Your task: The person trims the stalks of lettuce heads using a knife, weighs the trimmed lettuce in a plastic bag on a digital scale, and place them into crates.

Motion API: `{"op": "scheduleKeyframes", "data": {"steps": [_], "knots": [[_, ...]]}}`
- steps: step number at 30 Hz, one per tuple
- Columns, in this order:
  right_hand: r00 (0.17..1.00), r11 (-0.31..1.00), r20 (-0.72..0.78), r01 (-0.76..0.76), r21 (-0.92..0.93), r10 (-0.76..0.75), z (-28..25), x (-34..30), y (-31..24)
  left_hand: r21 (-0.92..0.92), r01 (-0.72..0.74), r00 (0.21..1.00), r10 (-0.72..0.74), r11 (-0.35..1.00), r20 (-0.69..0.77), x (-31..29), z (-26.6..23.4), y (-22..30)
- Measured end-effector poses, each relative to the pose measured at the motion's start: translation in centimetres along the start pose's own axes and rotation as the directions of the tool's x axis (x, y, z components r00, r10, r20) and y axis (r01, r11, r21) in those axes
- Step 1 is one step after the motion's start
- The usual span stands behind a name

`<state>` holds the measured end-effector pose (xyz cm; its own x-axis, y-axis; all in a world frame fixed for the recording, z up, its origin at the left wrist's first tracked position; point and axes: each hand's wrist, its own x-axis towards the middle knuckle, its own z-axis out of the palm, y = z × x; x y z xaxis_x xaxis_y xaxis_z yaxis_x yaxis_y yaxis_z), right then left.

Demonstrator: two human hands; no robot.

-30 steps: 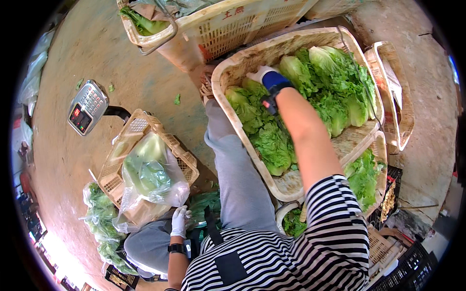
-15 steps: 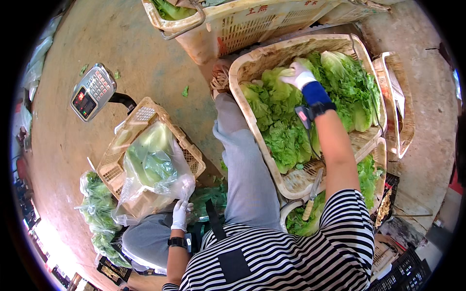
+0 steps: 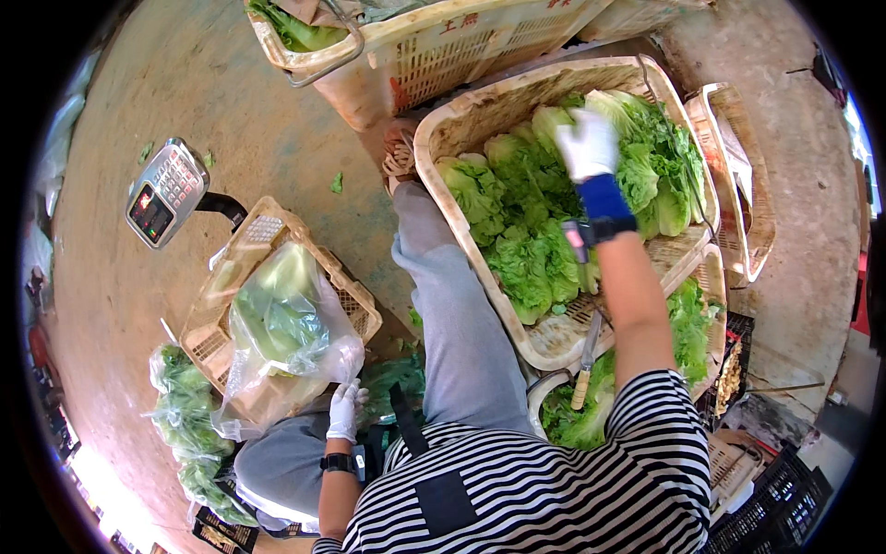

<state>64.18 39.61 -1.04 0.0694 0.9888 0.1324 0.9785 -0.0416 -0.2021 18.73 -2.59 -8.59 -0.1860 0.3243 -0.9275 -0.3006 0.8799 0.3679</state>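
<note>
My left hand [image 3: 344,411], in a white glove, rests by my left thigh, its fingers pinched on the gathered edge of a clear plastic bag [image 3: 343,355]. Inside the bag are pale green leafy vegetables [image 3: 277,319], lying on a tan plastic basket [image 3: 367,314]. My right hand [image 3: 588,148], also in a white glove, is over the large crate [image 3: 434,152] of lettuce [image 3: 531,263]. Motion smears its fingers, and nothing shows plainly in them. A knife with a wooden handle [image 3: 580,390] leans at the crate's near edge.
A scale display [image 3: 166,194] stands on an arm beyond the tan basket. Several bagged greens [image 3: 189,406] lie at the left. Another tall crate [image 3: 443,65] stands at the far side. More lettuce [image 3: 688,323] sits in a crate under the large one. A narrow basket [image 3: 761,198] stands at the right.
My right hand has come off the lettuce head it was touching and moved to the right. My left hand stays at the bag. The whole view has shifted slightly.
</note>
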Motion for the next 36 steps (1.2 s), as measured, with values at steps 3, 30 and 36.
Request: {"op": "scheduleKeyframes", "data": {"steps": [3, 30, 36], "knots": [[0.806, 0.995, 0.591, -0.046, 0.087, -0.014, 8.3, 0.0, -8.8, 0.008, -0.001, 1.000, 0.001, 1.000, -0.026, -0.4, -0.3, 0.2], [0.637, 0.502, -0.012, -0.595, 0.628, 0.770, -4.0, 1.8, 10.6, 0.043, -0.092, 0.993, 0.089, 0.995, 0.076, -0.2, -0.2, -0.2], [0.713, 0.921, 0.585, 0.282, 0.267, -0.388, 3.8, -5.6, -3.4, 0.054, -0.039, 0.998, 0.037, 0.998, 0.044, 0.5, -0.6, -0.1]]}}
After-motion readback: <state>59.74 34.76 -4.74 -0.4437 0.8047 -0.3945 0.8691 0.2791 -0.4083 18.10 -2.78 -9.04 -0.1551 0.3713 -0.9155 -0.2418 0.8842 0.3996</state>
